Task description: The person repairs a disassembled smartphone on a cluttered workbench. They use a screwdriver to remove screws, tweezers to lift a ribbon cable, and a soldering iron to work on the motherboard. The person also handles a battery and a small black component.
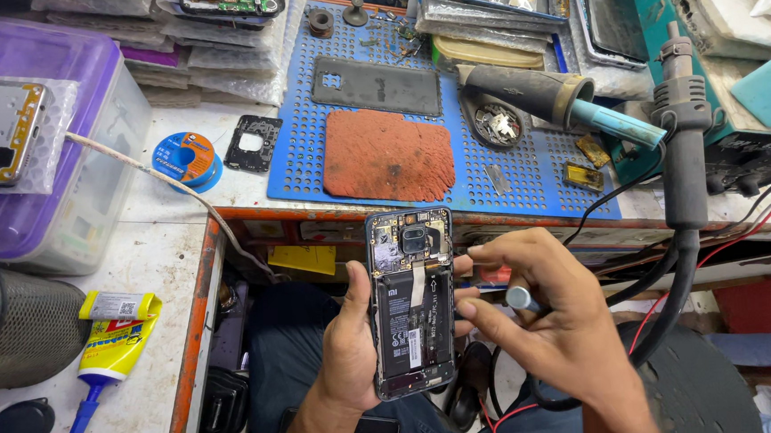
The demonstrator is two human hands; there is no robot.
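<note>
Opened phone (412,302), back cover off, battery and circuit board exposed, held upright low in the centre of view, over the person's lap and clear of the tabletop (173,247).

Left hand (350,343) grasps the phone from its 9 o'clock side, thumb along the left edge, fingertips wrapping the right edge. Right hand (547,309) at the phone's 3 o'clock, pinched around a small screwdriver (523,299) with a round metal cap; the tip points toward the phone's right edge, contact point hidden by the fingers.

At 12 o'clock from the phone: blue perforated mat (507,169) on the tabletop. On it, a rust-coloured pad (387,154), a dark phone back cover (376,86) just beyond the pad, and a small round dish (494,122) holding loose small metal parts. A hot-air gun (538,91) with a blue nozzle lies at the dish's 2 o'clock.

At 2 o'clock: grey soldering handle (683,127) standing upright, black cable dropping from it.

At 10 o'clock: blue spool (186,159), beside it a black phone frame piece (254,144). Further, at 9 to 10 o'clock: purple-lidded clear plastic box (87,146), contents not readable through the wall; a bagged phone frame (1,131) lies on its lid.

At 8 o'clock: yellow glue tube (112,345) with blue nozzle, just beside a black mesh basket (18,330); inside of the basket not visible.
</note>
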